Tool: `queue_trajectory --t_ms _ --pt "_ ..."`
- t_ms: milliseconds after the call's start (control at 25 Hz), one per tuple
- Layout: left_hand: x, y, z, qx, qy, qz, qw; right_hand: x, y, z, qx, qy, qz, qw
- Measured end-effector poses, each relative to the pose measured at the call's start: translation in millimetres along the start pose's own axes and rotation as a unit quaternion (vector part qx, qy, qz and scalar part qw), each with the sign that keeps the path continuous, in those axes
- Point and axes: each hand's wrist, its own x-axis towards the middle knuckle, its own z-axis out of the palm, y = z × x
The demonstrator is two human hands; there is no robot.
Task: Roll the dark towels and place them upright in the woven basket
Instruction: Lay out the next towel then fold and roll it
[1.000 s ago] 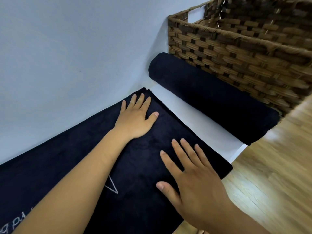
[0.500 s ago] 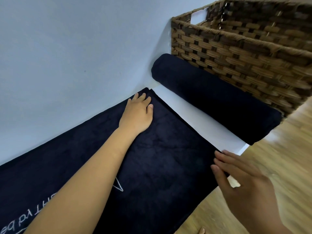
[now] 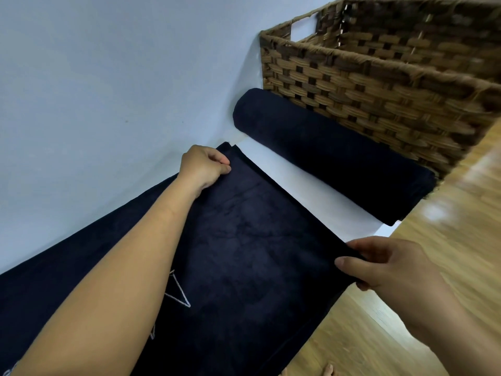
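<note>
Nearest, flat towel (image 3: 244, 253) alongside the wall (image 3: 108, 77) on its left, rolled towel (image 3: 325, 156) beyond it, touching the woven basket (image 3: 379, 99) behind; floor (image 3: 447, 240) to the right

No word, number or brand can be read here. The only sign is on the flat dark towel (image 3: 257, 253): thin white stitched lines (image 3: 181, 294) that make a sharp, pointed outline, like a corner of a triangle or a star. The left forearm (image 3: 130, 267) covers part of this figure, so its whole shape cannot be told. At the bottom left edge of the view a small pale mark (image 3: 12, 371) stands on the same towel, too cut off to read.
</note>
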Motion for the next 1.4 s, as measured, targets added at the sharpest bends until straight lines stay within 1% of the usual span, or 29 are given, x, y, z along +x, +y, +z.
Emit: queue_trajectory --t_ms 80,120,160,240,280,320,360,400,480,560,600,640,680,720,760,800,840,920,1000,1040,1120,1200,1240,1280,1320,1360,1400 --pt "1.2 1.8 -1.1 0.000 -0.008 -0.015 1.000 -3.8 -2.5 2.9 -0.085 0.016 -0.112 0.990" --pt "2.5 2.9 -1.5 0.000 -0.010 -0.025 1.000 -7.3 -4.3 5.6 -0.145 0.034 -0.187 0.971" --pt "3.5 4.8 -2.5 0.000 -0.009 -0.036 0.999 -11.4 -4.9 10.2 -0.202 0.049 -0.267 0.941" --pt "6.2 9.7 -4.6 0.002 -0.006 -0.054 0.999 -17.7 3.5 19.5 -0.294 0.026 -0.399 0.868" --pt "7.4 12.3 -4.5 -0.001 -0.009 -0.063 0.998 -18.8 9.8 24.6 -0.311 0.011 -0.414 0.855" --pt "7.7 15.2 -3.6 -0.002 -0.013 -0.069 0.998 -20.5 14.8 29.0 -0.311 -0.016 -0.398 0.863" --pt "7.8 17.8 -1.9 0.005 -0.016 -0.071 0.997 -22.2 19.1 33.4 -0.315 -0.033 -0.395 0.862" --pt "7.1 20.7 0.1 0.026 -0.018 -0.069 0.997 -22.0 23.6 37.6 -0.320 -0.023 -0.420 0.849" --pt "6.2 25.5 3.8 0.111 -0.016 -0.052 0.992 -22.5 30.3 44.9 -0.355 0.008 -0.496 0.793" --pt "8.5 30.7 6.5 0.187 -0.013 -0.031 0.982 -17.0 34.2 43.3 -0.361 0.005 -0.515 0.777" --pt "10.9 32.9 6.8 0.200 -0.014 -0.030 0.979 -13.9 32.7 39.1 -0.354 -0.005 -0.512 0.783" --pt "13.4 34.6 6.0 0.190 -0.016 -0.036 0.981 -11.2 33.2 35.3 -0.335 -0.010 -0.502 0.797" --pt "16.9 34.4 4.4 0.148 -0.020 -0.052 0.987 -10.4 31.2 30.0 -0.295 -0.015 -0.471 0.831" --pt "18.6 34.5 1.7 0.086 -0.026 -0.076 0.993 -9.0 28.9 23.5 -0.234 -0.009 -0.432 0.871" --pt "19.7 34.5 -1.4 0.020 -0.039 -0.102 0.994 -6.9 27.0 16.4 -0.173 0.001 -0.397 0.901" --pt "19.8 34.5 -5.0 -0.030 -0.057 -0.125 0.990 -4.6 26.7 12.0 -0.125 0.022 -0.374 0.919" --pt "21.5 33.0 -8.0 -0.056 -0.072 -0.135 0.987 -1.9 27.1 10.0 -0.109 0.042 -0.367 0.923" --pt "22.5 29.0 -13.2 -0.090 -0.082 -0.142 0.982 0.8 32.2 11.6 -0.130 0.062 -0.400 0.905" --pt "22.8 21.7 -14.5 -0.147 -0.060 -0.147 0.976 0.2 38.4 14.7 -0.181 0.066 -0.424 0.885" --pt "21.9 16.9 -14.3 -0.180 -0.048 -0.147 0.971 -0.1 39.9 14.1 -0.214 0.068 -0.445 0.867" --pt "21.5 6.3 -12.0 -0.225 -0.027 -0.137 0.964 -0.9 40.0 12.7 -0.279 0.072 -0.495 0.820" --pt "23.9 -3.8 -9.8 -0.221 -0.006 -0.112 0.969 -1.3 40.4 12.9 -0.330 0.063 -0.538 0.773" --pt "25.7 -7.6 -9.5 -0.190 0.008 -0.093 0.977 -1.7 40.1 14.1 -0.354 0.057 -0.553 0.752" --pt "27.5 -9.7 -10.5 -0.133 0.024 -0.065 0.989 -2.3 38.7 15.0 -0.374 0.050 -0.557 0.740" --pt "29.7 -11.7 -12.5 -0.052 0.042 -0.030 0.997 -1.7 37.5 15.6 -0.388 0.042 -0.559 0.731" --pt "29.6 -12.8 -13.6 0.036 0.059 -0.001 0.998 -0.5 35.8 15.2 -0.398 0.035 -0.559 0.727" --pt "28.6 -15.2 -13.4 0.116 0.077 0.019 0.990 0.6 35.5 14.2 -0.403 0.033 -0.561 0.723"
